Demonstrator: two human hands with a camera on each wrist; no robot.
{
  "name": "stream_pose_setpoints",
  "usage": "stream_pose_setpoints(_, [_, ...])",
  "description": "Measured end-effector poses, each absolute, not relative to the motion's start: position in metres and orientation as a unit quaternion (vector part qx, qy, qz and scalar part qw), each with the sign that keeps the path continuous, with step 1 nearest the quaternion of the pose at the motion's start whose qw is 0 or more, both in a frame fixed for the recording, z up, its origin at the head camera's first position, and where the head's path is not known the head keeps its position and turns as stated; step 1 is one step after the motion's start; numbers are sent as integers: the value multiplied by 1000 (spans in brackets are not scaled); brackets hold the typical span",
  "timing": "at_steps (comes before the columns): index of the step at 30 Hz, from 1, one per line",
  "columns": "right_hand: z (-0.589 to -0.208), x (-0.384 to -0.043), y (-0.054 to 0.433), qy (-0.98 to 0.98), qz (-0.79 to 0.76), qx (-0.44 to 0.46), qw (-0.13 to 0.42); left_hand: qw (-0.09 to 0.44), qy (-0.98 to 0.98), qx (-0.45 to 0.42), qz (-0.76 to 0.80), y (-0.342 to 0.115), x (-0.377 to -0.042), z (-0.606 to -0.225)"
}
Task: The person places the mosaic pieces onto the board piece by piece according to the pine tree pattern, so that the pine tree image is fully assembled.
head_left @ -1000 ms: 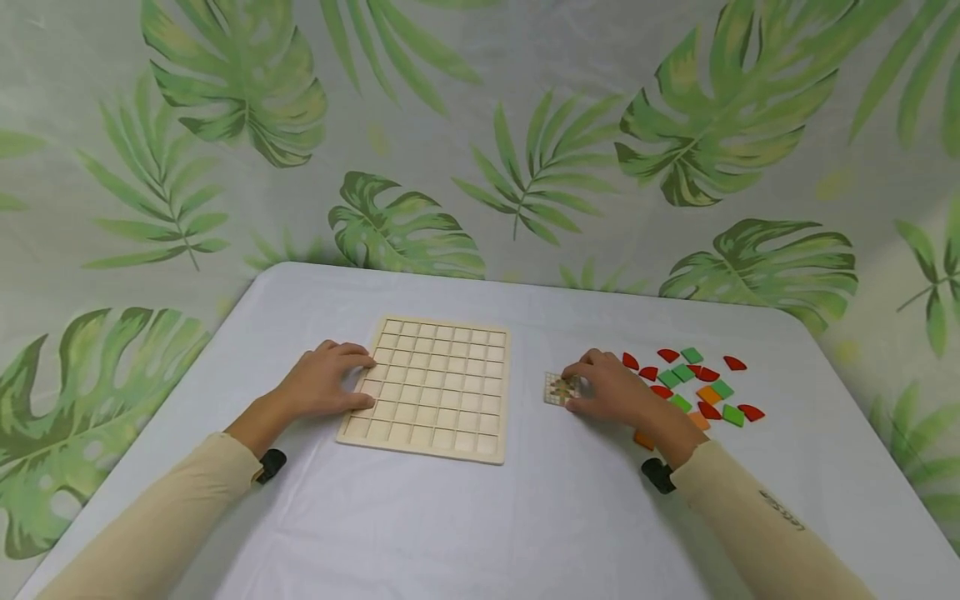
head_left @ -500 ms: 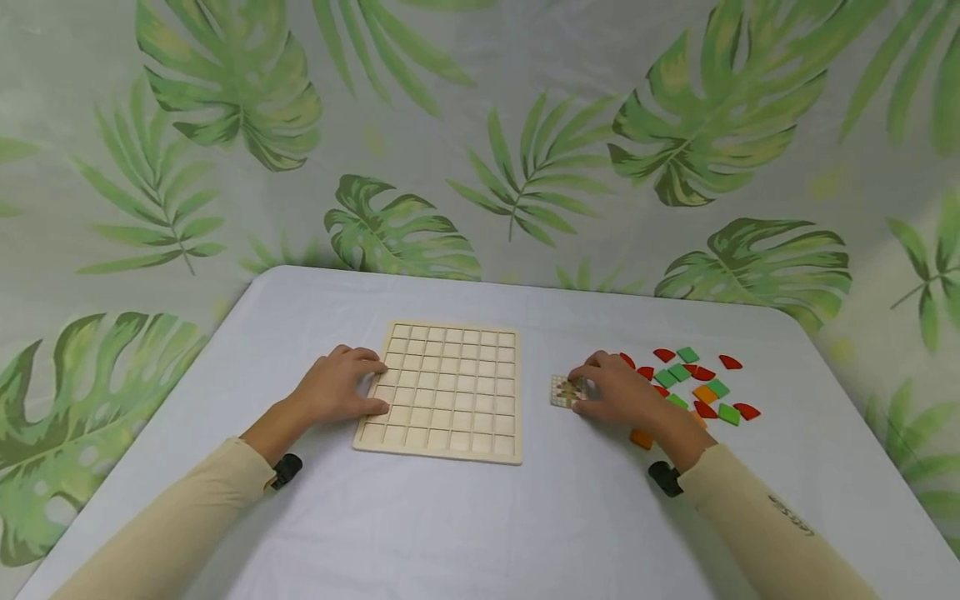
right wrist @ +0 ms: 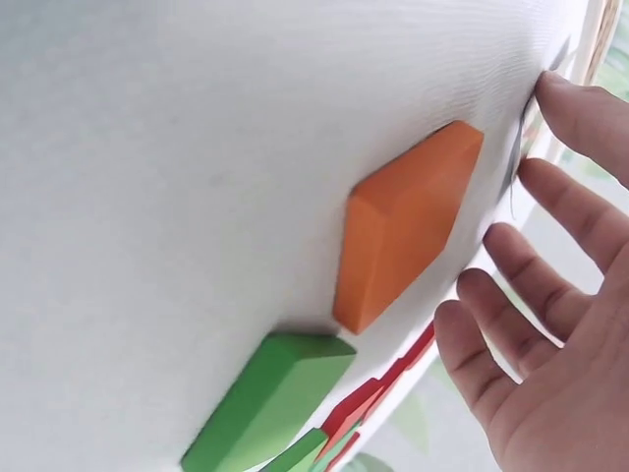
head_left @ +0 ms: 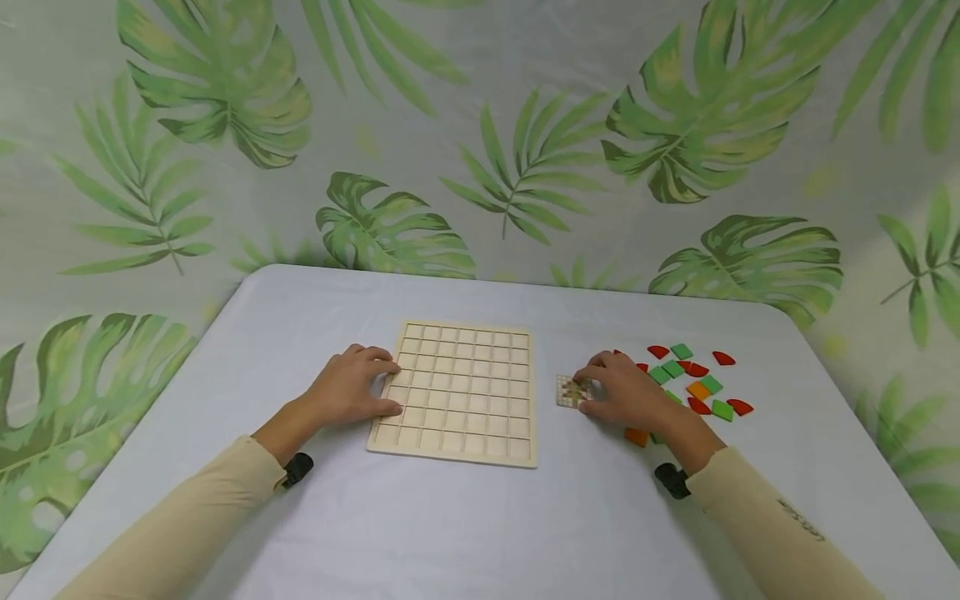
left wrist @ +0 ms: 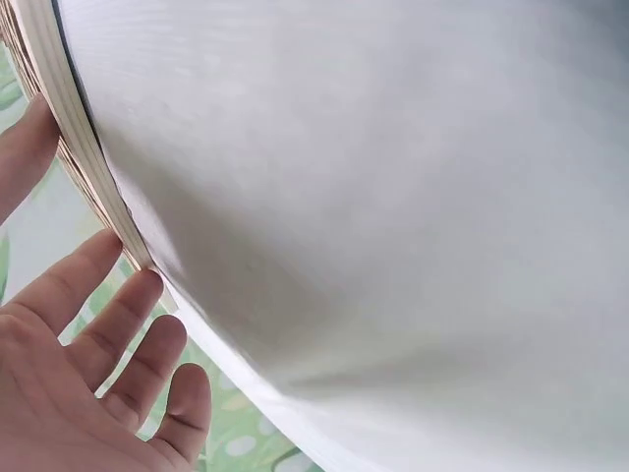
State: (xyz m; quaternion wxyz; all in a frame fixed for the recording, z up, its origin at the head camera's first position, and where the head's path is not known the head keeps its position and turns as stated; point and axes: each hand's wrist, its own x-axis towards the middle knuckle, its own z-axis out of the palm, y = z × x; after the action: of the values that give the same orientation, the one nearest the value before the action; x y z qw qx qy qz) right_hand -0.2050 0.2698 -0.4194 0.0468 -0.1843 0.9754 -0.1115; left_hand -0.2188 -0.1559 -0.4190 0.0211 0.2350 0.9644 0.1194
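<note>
The left hand [head_left: 351, 387] is at the left edge of a pale wooden grid board [head_left: 468, 392]. Its thumb and index fingertip touch the rim, the other fingers loosely spread in the left wrist view. The board lies flat, its square cells unfilled. To its right lies a small square card [head_left: 565, 392] with a grid and a brownish pattern. The right hand [head_left: 626, 396] rests thumb and index fingertips on the card, partly covering its right side. In the right wrist view, the fingers of the right hand [right wrist: 560, 305] are extended, with the fingertips at the card's edge.
Loose flat pieces lie right of the right hand: green squares [head_left: 681, 351], orange squares [head_left: 636, 437] and red quarter-circles [head_left: 723, 358]. The forearm hides some of them. A white cloth [head_left: 450, 533] covers the table, and a leaf-print backdrop [head_left: 540, 167] rises behind it.
The left hand and the board have slid to the right. The right hand and the card have also shifted slightly right, towards the loose pieces. The head view has turned a little.
</note>
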Motion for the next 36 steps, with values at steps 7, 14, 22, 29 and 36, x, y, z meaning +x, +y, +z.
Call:
stream_pose_setpoints(7, [-420,-203,274,974,-113,-193,34,32,961,241,133,-150,-220,-420])
stream_pose_setpoints(14, [-417,-199,278,977,-107,-184,28,77,945,259,185,-154,-227,-422])
stream_pose_setpoints(22, [-417,-198,284,978,-109,-172,36,100,930,298,188,-159,-232,-420])
stream_pose_setpoints(29, [-418,-197,289,977,-115,-175,33,94,931,302,183,-156,-234,-420])
stream_pose_setpoints(36, [-422,-197,294,977,-111,-180,25,95,930,310,172,-149,-236,-418])
